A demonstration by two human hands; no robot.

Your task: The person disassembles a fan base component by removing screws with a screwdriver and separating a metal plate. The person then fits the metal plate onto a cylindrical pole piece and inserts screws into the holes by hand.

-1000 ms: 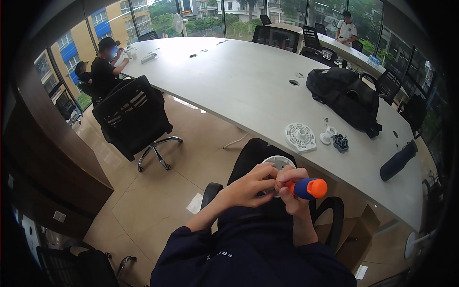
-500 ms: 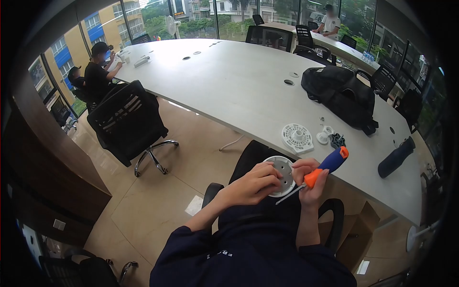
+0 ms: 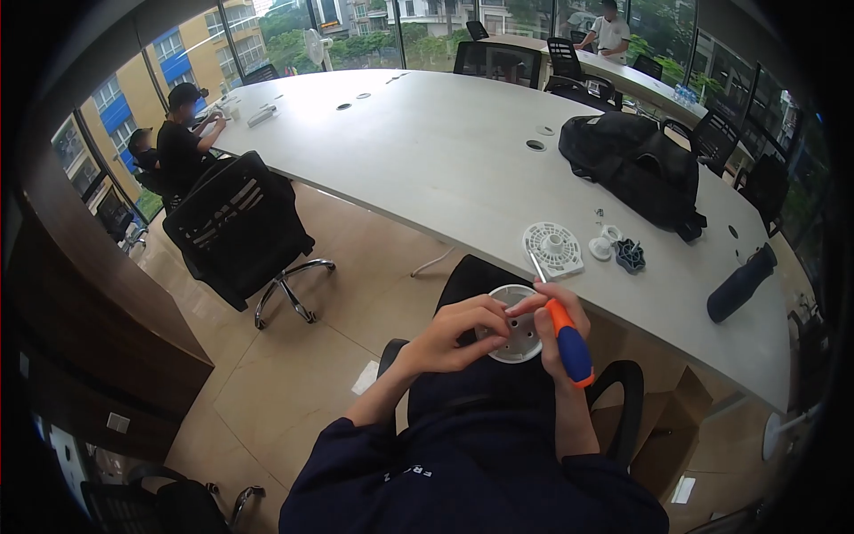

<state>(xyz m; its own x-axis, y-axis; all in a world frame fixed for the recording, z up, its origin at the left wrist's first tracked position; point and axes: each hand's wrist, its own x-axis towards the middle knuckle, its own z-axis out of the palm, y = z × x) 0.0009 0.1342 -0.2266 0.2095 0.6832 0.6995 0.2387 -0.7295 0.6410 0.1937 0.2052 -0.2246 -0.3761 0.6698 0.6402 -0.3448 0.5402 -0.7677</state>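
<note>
A round white plastic base (image 3: 523,349) with several small holes rests at my lap, its dish side facing up. Over its left part is my left hand (image 3: 458,331), thumb and fingertips pinched together; whatever they hold is too small to make out. My right hand (image 3: 562,331) holds a screwdriver (image 3: 569,343) with an orange and blue handle, the metal shaft pointing up and away toward the table edge. The right index finger reaches across the base and meets the left fingertips. A white slotted round cover (image 3: 553,250) lies on the table just beyond.
On the white table (image 3: 400,151) are a small white fitting (image 3: 605,245), a dark star-shaped knob (image 3: 630,255), a black backpack (image 3: 632,169) and a dark bottle (image 3: 741,283). A black chair (image 3: 233,227) stands left, a cardboard box (image 3: 667,427) lower right. Other people are farther off.
The screwdriver has swung in my right hand, from tip toward my lap to tip toward the table. My right index finger has moved left to my left fingertips.
</note>
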